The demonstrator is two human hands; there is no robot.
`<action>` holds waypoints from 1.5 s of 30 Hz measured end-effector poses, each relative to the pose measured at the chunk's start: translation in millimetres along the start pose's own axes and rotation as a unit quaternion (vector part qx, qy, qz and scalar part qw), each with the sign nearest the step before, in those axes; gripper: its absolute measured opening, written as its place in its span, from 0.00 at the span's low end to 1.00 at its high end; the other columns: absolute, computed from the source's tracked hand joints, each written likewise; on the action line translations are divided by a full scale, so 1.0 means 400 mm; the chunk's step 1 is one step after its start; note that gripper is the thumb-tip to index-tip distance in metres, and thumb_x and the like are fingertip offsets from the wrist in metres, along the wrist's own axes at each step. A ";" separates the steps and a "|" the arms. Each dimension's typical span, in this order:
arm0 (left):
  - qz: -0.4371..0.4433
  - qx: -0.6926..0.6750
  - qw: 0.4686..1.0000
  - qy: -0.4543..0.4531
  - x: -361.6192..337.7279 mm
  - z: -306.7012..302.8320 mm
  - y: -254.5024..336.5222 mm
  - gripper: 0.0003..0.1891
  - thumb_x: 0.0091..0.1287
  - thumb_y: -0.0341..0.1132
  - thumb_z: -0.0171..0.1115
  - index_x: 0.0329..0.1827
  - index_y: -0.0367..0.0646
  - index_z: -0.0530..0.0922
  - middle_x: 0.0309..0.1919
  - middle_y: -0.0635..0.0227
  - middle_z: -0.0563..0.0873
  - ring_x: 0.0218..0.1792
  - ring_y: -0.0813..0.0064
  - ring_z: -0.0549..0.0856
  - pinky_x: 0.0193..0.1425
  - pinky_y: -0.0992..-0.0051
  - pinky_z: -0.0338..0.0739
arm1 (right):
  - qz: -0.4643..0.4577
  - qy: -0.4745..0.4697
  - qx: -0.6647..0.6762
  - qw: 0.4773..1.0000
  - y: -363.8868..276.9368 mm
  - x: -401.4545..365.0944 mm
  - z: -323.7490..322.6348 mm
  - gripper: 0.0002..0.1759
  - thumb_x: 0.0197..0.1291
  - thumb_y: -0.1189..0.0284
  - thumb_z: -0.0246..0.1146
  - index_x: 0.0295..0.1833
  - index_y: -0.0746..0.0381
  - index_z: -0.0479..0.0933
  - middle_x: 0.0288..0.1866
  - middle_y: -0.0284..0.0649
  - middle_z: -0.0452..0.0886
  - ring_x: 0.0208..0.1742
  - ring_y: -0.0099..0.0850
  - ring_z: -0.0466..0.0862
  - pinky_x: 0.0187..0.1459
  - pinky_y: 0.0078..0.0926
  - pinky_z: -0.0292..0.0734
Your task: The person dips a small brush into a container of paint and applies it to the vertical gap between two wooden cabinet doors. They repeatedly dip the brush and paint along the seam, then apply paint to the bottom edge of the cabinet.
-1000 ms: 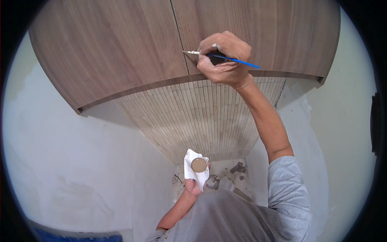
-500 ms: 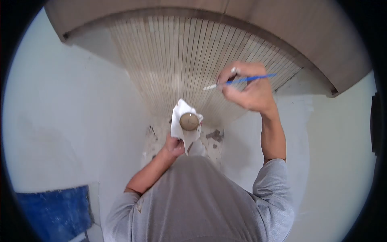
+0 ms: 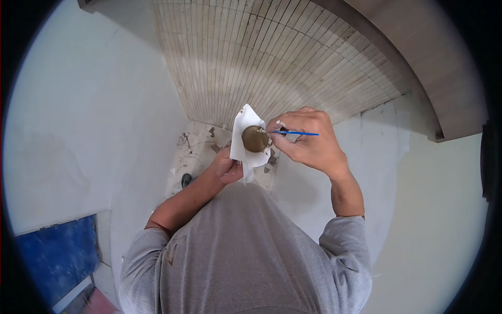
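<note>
My left hand [image 3: 228, 165] is closed around a round cup of brownish paint [image 3: 254, 140], held in front of my body. A white sheet of paper or cloth [image 3: 239, 123] is wrapped about the cup, with its corners sticking out at top and bottom. My right hand [image 3: 308, 137] pinches a thin paintbrush [image 3: 306, 134] with a blue handle. The brush tip overlaps the upper right of the paint, and the fingertips are right at the cup's rim.
Narrow beige strip tiles [image 3: 230, 57] cover the surface ahead, under a curved brown wooden panel [image 3: 418, 47]. Pale walls stand on both sides. Dark scraps lie on the floor [image 3: 196, 154]. A blue panel [image 3: 60, 256] is at lower left.
My right hand has come down and left, bringing the brush tip to the cup. The view has tilted, so more floor and tile show.
</note>
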State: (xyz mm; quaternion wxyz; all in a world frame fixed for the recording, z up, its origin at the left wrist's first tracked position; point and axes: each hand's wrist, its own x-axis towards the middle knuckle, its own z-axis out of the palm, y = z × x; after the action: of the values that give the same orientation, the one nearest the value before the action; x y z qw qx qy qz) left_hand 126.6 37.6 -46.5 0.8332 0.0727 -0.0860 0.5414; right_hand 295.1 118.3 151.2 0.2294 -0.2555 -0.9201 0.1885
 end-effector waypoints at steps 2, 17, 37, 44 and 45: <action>0.001 -0.009 1.000 -0.002 0.004 0.007 -0.001 0.27 0.73 0.33 0.61 0.73 0.42 0.67 0.65 0.60 0.79 0.65 0.62 0.81 0.71 0.59 0.78 | 0.011 -0.009 -0.004 1.000 -0.003 0.005 0.007 0.05 0.50 0.77 0.70 0.34 0.58 0.86 0.30 0.33 0.89 0.30 0.30 0.87 0.40 0.28 0.79; 0.024 0.013 0.998 0.052 0.005 -0.027 -0.001 0.25 0.74 0.31 0.57 0.73 0.41 0.67 0.66 0.58 0.79 0.66 0.61 0.81 0.73 0.59 0.76 | 0.042 -0.013 0.054 0.998 -0.002 -0.003 0.001 0.05 0.51 0.79 0.69 0.35 0.61 0.86 0.31 0.37 0.89 0.31 0.30 0.87 0.38 0.27 0.81; 0.032 0.006 0.999 0.016 0.036 -0.020 -0.005 0.24 0.81 0.42 0.47 0.76 0.41 0.64 0.69 0.54 0.76 0.68 0.56 0.78 0.74 0.55 0.73 | 0.101 0.004 0.113 0.988 -0.009 -0.093 -0.009 0.07 0.47 0.82 0.71 0.34 0.62 0.86 0.31 0.36 0.89 0.32 0.29 0.88 0.39 0.26 0.81; 0.029 0.048 0.994 0.090 0.026 0.011 -0.005 0.27 0.78 0.55 0.50 0.70 0.47 0.73 0.63 0.56 0.81 0.62 0.59 0.83 0.63 0.60 0.83 | 0.054 0.130 0.163 0.977 -0.013 -0.055 -0.116 0.04 0.53 0.79 0.73 0.35 0.64 0.86 0.32 0.38 0.89 0.32 0.26 0.88 0.37 0.24 0.82; 0.017 0.057 0.996 0.059 0.029 0.013 0.000 0.27 0.78 0.54 0.51 0.70 0.47 0.73 0.62 0.55 0.82 0.61 0.58 0.83 0.62 0.60 0.84 | 0.031 0.162 0.171 0.971 -0.017 -0.044 -0.135 0.04 0.54 0.78 0.73 0.35 0.64 0.86 0.32 0.38 0.89 0.31 0.26 0.88 0.36 0.23 0.82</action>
State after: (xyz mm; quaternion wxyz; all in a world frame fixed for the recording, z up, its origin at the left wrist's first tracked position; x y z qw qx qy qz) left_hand 131.1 46.9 -38.9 0.8219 0.0868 -0.0070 0.5630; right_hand 333.9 115.4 193.1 0.4094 -0.2684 -0.8165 0.3059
